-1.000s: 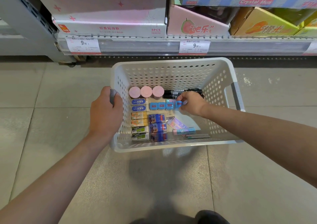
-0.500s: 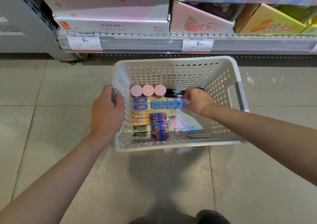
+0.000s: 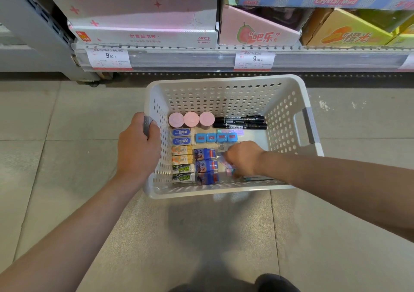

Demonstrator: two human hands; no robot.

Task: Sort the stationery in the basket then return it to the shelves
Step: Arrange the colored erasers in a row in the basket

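Note:
A white perforated basket [image 3: 224, 80] stands on the floor. Inside it lie three pink round tubs [image 3: 191, 119], two black markers [image 3: 239, 122], a row of small blue boxes [image 3: 216, 137], a column of boxed erasers [image 3: 182, 153] and three dark blue packs [image 3: 205, 165]. My left hand [image 3: 137, 150] grips the basket's grey left handle. My right hand [image 3: 243, 158] is low in the front right of the basket. Its curled fingers pinch a pastel pink-and-blue eraser stick [image 3: 230, 171], which the hand mostly hides. A thin dark pen lies under my forearm.
The shelf edge [image 3: 201, 56] with two 9.90 price labels runs just behind the basket. It carries a pink carton [image 3: 143, 16], a pink display box [image 3: 257, 32] and an orange box [image 3: 345, 32]. Grey floor tiles surround the basket. My shoe [image 3: 275, 284] shows at the bottom.
My right hand left the row of small blue boxes and moved toward me, down onto the pastel eraser stick at the front right. My left hand kept its hold on the handle.

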